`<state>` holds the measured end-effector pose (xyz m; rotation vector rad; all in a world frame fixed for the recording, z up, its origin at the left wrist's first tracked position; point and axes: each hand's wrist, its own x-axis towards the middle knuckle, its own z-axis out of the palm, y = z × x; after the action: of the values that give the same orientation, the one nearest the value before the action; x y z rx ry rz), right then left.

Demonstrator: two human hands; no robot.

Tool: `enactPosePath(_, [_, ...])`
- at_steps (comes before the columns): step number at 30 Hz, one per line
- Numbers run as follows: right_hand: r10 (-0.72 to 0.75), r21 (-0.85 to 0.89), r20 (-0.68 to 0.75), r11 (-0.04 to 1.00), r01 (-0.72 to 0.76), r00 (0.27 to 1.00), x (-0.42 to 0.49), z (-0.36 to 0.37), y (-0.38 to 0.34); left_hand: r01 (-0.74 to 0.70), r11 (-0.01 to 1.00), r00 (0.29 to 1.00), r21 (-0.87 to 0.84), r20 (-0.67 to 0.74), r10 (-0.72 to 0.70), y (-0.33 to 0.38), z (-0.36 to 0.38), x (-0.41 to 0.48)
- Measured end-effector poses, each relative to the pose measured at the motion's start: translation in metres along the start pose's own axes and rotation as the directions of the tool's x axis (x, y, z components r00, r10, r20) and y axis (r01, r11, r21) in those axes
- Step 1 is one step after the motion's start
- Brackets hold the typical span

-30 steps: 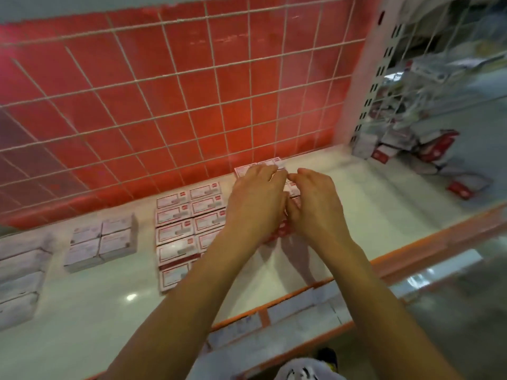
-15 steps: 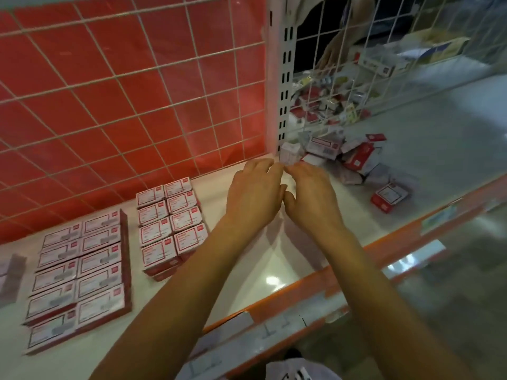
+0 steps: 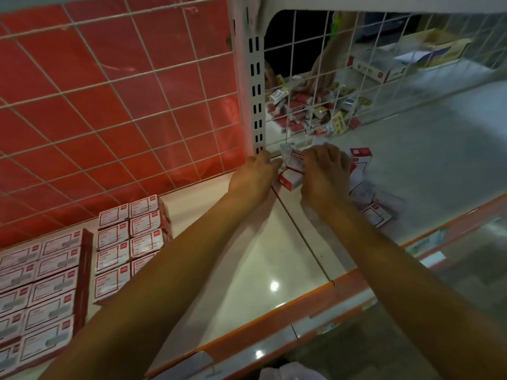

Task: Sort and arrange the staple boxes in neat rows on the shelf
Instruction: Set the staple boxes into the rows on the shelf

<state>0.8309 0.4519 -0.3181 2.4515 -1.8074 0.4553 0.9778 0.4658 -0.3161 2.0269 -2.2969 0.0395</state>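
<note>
Front lip: the orange edge [image 3: 263, 322] runs diagonally under both of your forearms, nearest to you.
Open room: the bare white shelf [image 3: 241, 270] between the sorted blocks and the loose pile is your widest free stretch; a panel seam [image 3: 301, 237] crosses it.
Sorted rows: the staple boxes [image 3: 49, 292] sit flat in tight rows at your near left, with a second block [image 3: 129, 239] just beside them, nearer the back.
Left hand [image 3: 253, 179]: it is at the foot of the post, with a fingertip at the tilted box [image 3: 294, 159]; you cannot tell whether it grips.
Right hand [image 3: 325, 174]: the fingers curl over the pile and the thumb is against the tilted box, grasping it.
Loose boxes [image 3: 359, 157]: these are jumbled at mixed angles around your right hand, some toward the front lip.
Post [image 3: 256, 100]: this slotted white upright closes the left bay.
Back: a white wire grid [image 3: 109, 105] over a red backing.
Beyond the right grid: another heap of small boxes [image 3: 310, 111], with someone else's hand [image 3: 319, 79] on it.
</note>
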Motion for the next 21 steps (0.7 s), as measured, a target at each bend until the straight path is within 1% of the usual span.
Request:
enactPosePath(3, [-0.010,-0.060,-0.060,0.998,0.006,0.998,0.000,0.013,0.002,-0.006,0.999,0.998,-0.046,0.057,0.008,-0.002,0.006,0.006])
enactPosePath(6, [0.019,-0.082,-0.071,0.996,-0.025,0.997,0.002,0.018,0.001,0.005,0.998,0.998,-0.057,0.057,-0.001,-0.004,0.005,0.007])
enactPosePath(10, [0.021,-0.080,-0.075,0.996,-0.027,0.997,0.005,0.020,0.002,0.021,0.999,0.997,-0.039,0.069,-0.019,-0.004,0.005,0.009])
enactPosePath(13, [0.019,-0.051,-0.081,0.998,-0.023,0.997,0.005,0.021,0.004,0.016,1.000,0.999,0.025,0.043,-0.017,-0.006,0.007,0.009])
enactPosePath(17, [-0.001,0.009,-0.136,1.000,0.003,0.991,0.003,0.025,0.009,0.026,0.998,1.000,0.064,-0.012,-0.025,-0.014,0.006,0.009])
enactPosePath(19, [-0.003,0.049,-0.142,0.999,0.010,0.990,-0.001,0.025,0.011,0.048,0.998,0.998,0.042,-0.035,-0.046,-0.020,0.003,0.008])
enactPosePath(21, [0.001,0.074,-0.148,0.997,0.010,0.989,-0.005,0.024,0.010,0.084,0.995,0.996,-0.055,-0.036,-0.086,-0.026,0.004,0.005])
